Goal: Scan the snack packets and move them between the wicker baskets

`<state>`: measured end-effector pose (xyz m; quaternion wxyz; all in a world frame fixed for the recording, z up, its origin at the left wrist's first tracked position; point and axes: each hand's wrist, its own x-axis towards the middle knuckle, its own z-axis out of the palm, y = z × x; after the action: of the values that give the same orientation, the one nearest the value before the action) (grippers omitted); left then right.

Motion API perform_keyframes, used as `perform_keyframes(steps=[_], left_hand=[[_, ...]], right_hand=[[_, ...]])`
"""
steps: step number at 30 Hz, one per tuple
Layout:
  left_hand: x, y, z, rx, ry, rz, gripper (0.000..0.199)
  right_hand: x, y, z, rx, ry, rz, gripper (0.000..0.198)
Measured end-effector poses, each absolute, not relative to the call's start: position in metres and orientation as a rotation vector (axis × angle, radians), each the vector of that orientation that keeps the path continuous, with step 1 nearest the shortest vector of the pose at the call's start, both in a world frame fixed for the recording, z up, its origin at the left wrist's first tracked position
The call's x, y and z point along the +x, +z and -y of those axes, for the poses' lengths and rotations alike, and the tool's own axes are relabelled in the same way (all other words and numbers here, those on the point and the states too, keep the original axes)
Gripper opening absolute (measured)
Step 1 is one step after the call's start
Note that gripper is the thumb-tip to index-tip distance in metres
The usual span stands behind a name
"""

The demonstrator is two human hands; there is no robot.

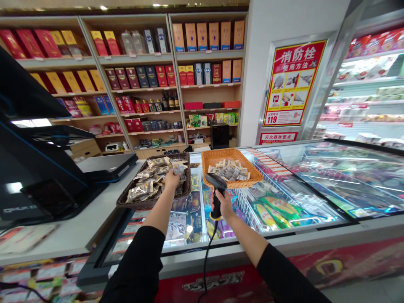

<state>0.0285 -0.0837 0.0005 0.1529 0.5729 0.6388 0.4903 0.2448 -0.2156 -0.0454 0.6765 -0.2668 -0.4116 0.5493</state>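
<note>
My right hand [225,203] is wrapped round the grip of a black and yellow barcode scanner [216,182], whose cord hangs down over the freezer front. Over the right part of a dark brown wicker basket [121,201], my left hand [172,180] has its fingers closed on a small clear packet [179,168]. Many small beige and clear packets [142,190] lie heaped in that basket. Just beyond the scanner is an orange wicker basket [206,157] with a smaller pile of clear packets [232,170].
Both baskets rest on the glass lid of a chest freezer [277,206] full of frozen goods. At left stand a counter [69,227], a dark checkout machine [34,168] and a flat scale plate [107,164]. Shelves of boxes [139,78] line the back wall.
</note>
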Motion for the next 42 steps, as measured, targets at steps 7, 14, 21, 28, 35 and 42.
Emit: perform_keyframes(steps=[7,14,21,28,35,42], left_hand=[[0.04,0.017,0.099,1.363,1.668,-1.317,0.034],[0.05,0.014,0.096,1.338,1.551,-1.121,0.041],[0.052,0.011,0.093,1.289,1.55,-1.134,0.048],[0.047,0.01,0.092,1.378,1.537,-1.24,0.042],[0.093,0.027,0.098,1.655,1.423,-1.349,0.035],[0.173,0.02,0.084,2.019,0.838,-1.675,0.028]], right_hand=[[0.243,-0.042,0.223,-0.757,1.06,1.174,0.03],[0.243,-0.04,0.226,-0.848,0.967,1.311,0.026],[0.243,-0.04,0.223,-0.944,0.941,1.421,0.028],[0.241,-0.043,0.222,-0.871,1.021,1.309,0.031],[0.255,-0.034,0.209,-0.59,1.01,0.713,0.042],[0.277,-0.032,0.197,-0.587,0.841,0.38,0.036]])
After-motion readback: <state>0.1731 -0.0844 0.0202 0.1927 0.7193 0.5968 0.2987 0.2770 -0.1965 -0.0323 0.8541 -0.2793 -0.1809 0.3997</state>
